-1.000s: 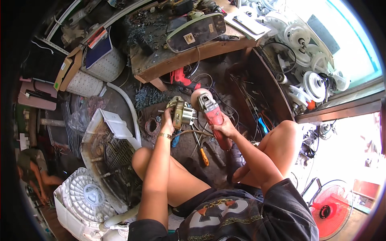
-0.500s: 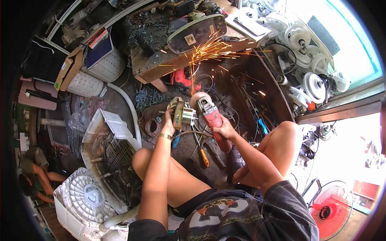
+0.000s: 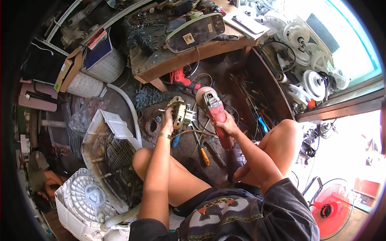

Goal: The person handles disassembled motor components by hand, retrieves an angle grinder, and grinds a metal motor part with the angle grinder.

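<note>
Above the floor (image 3: pixel 187 147), we close our left hand (image 3: pixel 167 119) round a brassy motor (image 3: pixel 182 114), our right hand (image 3: pixel 227 125) round a red grinder (image 3: pixel 217 113); a dark case (image 3: pixel 199 34) bears an unreadable label (image 3: pixel 188 38).

Shiny metal, worn plastic, rough wood
The electric motor (image 3: pixel 182 114) is glossy, brass-toned metal; the angle grinder (image 3: pixel 219 114) pairs scuffed red plastic with a grey metal gear head (image 3: pixel 210 98). The workbench (image 3: pixel 181 64) is rough wood, the wheel-shaped parts (image 3: pixel 313 85) smooth white plastic, the T-shirt (image 3: pixel 283 209) matt cloth.
</note>
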{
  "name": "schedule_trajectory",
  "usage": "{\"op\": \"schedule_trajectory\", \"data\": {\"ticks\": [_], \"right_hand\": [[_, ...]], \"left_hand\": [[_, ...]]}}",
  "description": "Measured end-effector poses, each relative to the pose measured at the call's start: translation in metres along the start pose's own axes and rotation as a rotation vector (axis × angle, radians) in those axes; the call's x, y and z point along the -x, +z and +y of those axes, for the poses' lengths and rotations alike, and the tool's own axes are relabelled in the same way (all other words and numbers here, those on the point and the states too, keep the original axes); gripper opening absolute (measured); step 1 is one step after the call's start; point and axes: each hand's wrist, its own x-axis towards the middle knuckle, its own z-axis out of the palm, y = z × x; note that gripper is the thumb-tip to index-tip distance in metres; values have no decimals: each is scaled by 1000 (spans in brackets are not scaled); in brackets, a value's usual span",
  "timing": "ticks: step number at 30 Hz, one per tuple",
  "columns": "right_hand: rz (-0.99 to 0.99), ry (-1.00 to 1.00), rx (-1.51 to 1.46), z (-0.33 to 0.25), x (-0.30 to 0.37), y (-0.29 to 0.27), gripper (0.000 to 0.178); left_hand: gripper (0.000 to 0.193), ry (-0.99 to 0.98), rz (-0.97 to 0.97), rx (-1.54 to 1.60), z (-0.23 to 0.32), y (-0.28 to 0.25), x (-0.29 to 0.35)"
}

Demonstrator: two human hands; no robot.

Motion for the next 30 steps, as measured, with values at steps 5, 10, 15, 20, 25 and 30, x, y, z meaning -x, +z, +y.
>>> {"op": "schedule_trajectory", "data": {"ticks": [5, 10, 15, 20, 25, 30], "right_hand": [[14, 47, -53, 3, 9, 4, 83], [-26, -26, -30, 12, 4, -4, 85], [-78, -38, -25, 3, 3, 12, 84], [-80, -17, -13, -1, 5, 12, 79], [-61, -52, 98, 2, -1, 8, 80], [-100, -19, 72, -5, 1, 20, 84]], "left_hand": [[26, 684, 169, -535, 5, -12, -16], [41, 75, 108, 41, 1, -22, -16], [38, 13, 87, 117, 12, -30, -2], [32, -52, 104, 174, 11, -20, 7], [32, -112, 6, 237, 8, -12, 3], [33, -78, -37, 211, 3, -18, 2]]}}
